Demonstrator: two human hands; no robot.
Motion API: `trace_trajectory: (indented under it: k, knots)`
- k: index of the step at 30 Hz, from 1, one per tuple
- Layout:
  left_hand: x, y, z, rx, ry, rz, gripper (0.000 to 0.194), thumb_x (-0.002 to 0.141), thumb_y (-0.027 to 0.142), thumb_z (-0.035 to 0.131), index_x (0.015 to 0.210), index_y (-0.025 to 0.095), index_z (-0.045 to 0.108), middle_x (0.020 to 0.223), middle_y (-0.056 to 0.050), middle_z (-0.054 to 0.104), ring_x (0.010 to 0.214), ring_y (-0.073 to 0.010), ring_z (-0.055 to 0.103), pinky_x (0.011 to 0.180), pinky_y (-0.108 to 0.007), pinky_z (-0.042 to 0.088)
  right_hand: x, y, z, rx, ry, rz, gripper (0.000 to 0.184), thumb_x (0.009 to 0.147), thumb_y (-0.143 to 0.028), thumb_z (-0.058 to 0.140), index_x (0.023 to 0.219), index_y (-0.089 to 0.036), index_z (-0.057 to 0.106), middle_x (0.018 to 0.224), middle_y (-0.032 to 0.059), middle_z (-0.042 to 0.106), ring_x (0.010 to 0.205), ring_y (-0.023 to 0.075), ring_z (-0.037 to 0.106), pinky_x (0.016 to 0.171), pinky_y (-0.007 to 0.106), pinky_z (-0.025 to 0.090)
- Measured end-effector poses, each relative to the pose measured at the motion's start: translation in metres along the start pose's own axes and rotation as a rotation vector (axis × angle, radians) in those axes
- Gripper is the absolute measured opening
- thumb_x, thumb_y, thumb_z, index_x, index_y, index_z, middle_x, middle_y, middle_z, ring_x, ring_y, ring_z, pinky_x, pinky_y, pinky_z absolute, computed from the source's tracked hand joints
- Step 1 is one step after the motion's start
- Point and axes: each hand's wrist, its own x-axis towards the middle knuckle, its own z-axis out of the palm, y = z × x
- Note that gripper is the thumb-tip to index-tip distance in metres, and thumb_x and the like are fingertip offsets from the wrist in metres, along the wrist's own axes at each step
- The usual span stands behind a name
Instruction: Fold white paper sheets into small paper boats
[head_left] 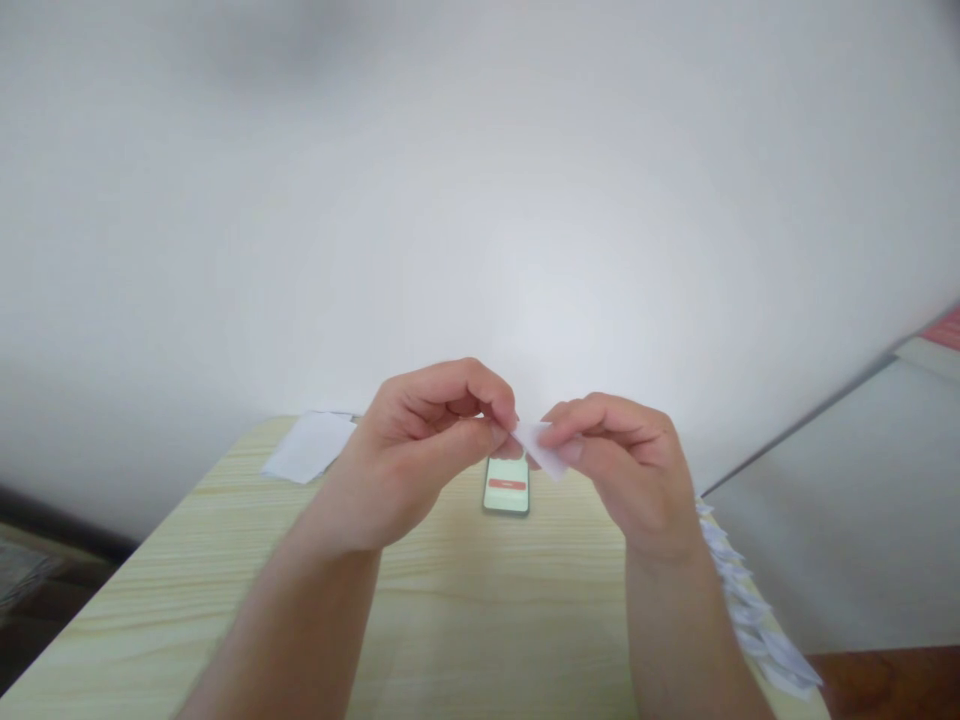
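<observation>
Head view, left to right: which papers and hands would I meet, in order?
White paper sheets on the table → left hand → small white paper piece held between both hands → right hand → row of white folded papers along the table's right edge.

The table [502, 620] is pale wood with wavy lines. Flat white paper [307, 448] lies left of the left hand [424, 450]. A lit phone [507, 496] lies lower, between both hands. Many white paper bits [754, 610] line the edge, right of the right hand [630, 465].
</observation>
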Motion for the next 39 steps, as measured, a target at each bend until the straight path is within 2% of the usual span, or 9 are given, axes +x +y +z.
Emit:
trace_trajectory:
  k: [3,6,9,11,15,19,22,25,39]
  knots:
    - [-0.0011,0.0027,0.0017,0.027,0.005,-0.001,0.005,0.093,0.017,0.070,0.095,0.021,0.072,0.084,-0.003,0.071,0.081,-0.0160,0.068,0.072,-0.027,0.054,-0.0007,0.0004,0.0000,-0.008,0.013,-0.001,0.016,0.088,-0.011,0.070,0.088,-0.024,0.081,0.082,0.0018,0.076,0.073,0.0161,0.067,0.063,0.030,0.051]
    - [-0.0011,0.0058,0.0042,0.088,0.052,-0.021,0.012,0.092,0.029,0.074,0.102,0.023,0.070,0.085,-0.002,0.070,0.077,-0.0155,0.066,0.066,-0.026,0.051,-0.0020,0.0012,-0.0004,-0.050,0.051,-0.017,0.016,0.089,-0.011,0.069,0.086,-0.023,0.079,0.080,0.0018,0.075,0.074,0.0165,0.066,0.065,0.031,0.050]
    - [0.0000,0.0074,0.0066,0.239,0.057,-0.076,0.019,0.097,0.037,0.067,0.089,0.020,0.070,0.075,-0.001,0.066,0.071,-0.0143,0.060,0.062,-0.026,0.047,-0.0024,0.0011,0.0000,-0.102,0.055,-0.064,0.017,0.091,-0.011,0.067,0.087,-0.024,0.078,0.079,0.0015,0.074,0.074,0.0165,0.066,0.067,0.032,0.050]
    - [0.0003,0.0073,0.0076,0.317,0.028,-0.094,0.027,0.100,0.039,0.063,0.082,0.020,0.069,0.071,-0.001,0.065,0.070,-0.0144,0.057,0.062,-0.027,0.045,-0.0021,0.0001,0.0014,-0.125,0.049,-0.088,0.015,0.092,-0.014,0.068,0.089,-0.024,0.078,0.082,0.0014,0.075,0.075,0.0161,0.066,0.068,0.032,0.051]
    - [-0.0007,0.0057,0.0077,0.337,0.012,-0.063,0.024,0.101,0.038,0.061,0.085,0.021,0.068,0.074,-0.001,0.065,0.071,-0.0145,0.057,0.064,-0.028,0.045,-0.0016,-0.0018,0.0053,-0.099,0.075,-0.064,0.008,0.094,-0.021,0.071,0.096,-0.026,0.077,0.085,0.0001,0.076,0.076,0.0152,0.068,0.067,0.029,0.053]
    - [-0.0018,0.0050,0.0081,0.357,0.028,-0.022,0.022,0.101,0.036,0.061,0.088,0.020,0.067,0.076,-0.001,0.066,0.072,-0.0139,0.058,0.065,-0.027,0.046,0.0008,-0.0008,0.0038,-0.002,0.052,0.020,0.021,0.094,-0.025,0.073,0.116,-0.028,0.072,0.087,0.0004,0.079,0.080,0.0167,0.073,0.074,0.031,0.058]
    - [-0.0019,0.0056,0.0089,0.410,0.022,0.016,0.018,0.101,0.032,0.061,0.090,0.020,0.067,0.079,0.000,0.067,0.074,-0.0132,0.059,0.066,-0.025,0.046,0.0045,0.0011,-0.0006,-0.009,0.027,0.042,0.010,0.093,-0.029,0.076,0.100,-0.023,0.077,0.088,0.0028,0.080,0.081,0.0180,0.074,0.075,0.032,0.059]
    - [-0.0019,0.0069,0.0098,0.485,0.010,0.036,0.015,0.101,0.030,0.062,0.091,0.021,0.067,0.081,0.000,0.068,0.075,-0.0131,0.060,0.065,-0.024,0.046,0.0070,0.0017,-0.0037,-0.022,0.027,0.044,0.009,0.092,-0.031,0.076,0.090,-0.022,0.077,0.082,0.0027,0.078,0.077,0.0180,0.073,0.071,0.032,0.058]
    - [-0.0017,0.0052,0.0074,0.570,-0.018,0.031,0.017,0.102,0.032,0.059,0.091,0.022,0.067,0.079,0.000,0.067,0.074,-0.0143,0.060,0.066,-0.025,0.047,0.0039,0.0008,0.0015,-0.168,0.088,0.039,0.012,0.089,-0.036,0.081,0.087,-0.024,0.078,0.080,0.0019,0.076,0.074,0.0175,0.067,0.069,0.032,0.054]
